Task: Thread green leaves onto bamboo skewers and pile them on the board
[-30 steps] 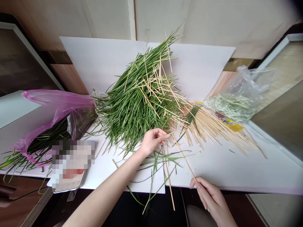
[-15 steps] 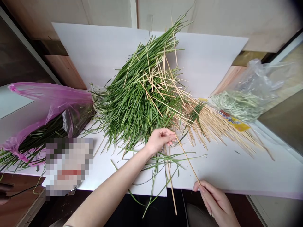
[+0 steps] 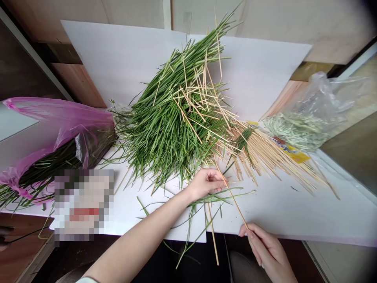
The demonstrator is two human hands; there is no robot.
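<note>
A thin bamboo skewer (image 3: 235, 202) slants between my hands, its upper tip reaching the edge of the chive pile. Its lower end is pinched in my right hand (image 3: 266, 245), near the table's front edge. My left hand (image 3: 207, 184) is closed with thumb and fingertips at the skewer's upper part; any leaf between them is too small to make out. Loose chive leaves (image 3: 194, 206) lie beneath my left hand. Behind it rises a large heap of green chives (image 3: 167, 129), with several skewers strewn over its right side.
A spread of bamboo skewers (image 3: 271, 157) lies right of the heap. At the left, a pink plastic bag (image 3: 59, 114) holds more chives beside a blurred object (image 3: 84, 204). A clear bag (image 3: 300, 127) with pale green contents stands right. One skewer (image 3: 213, 236) overhangs the front edge.
My left hand has slid down and right along the skewer, leaving more of its upper tip showing. My right hand has hardly moved. The view has shifted slightly.
</note>
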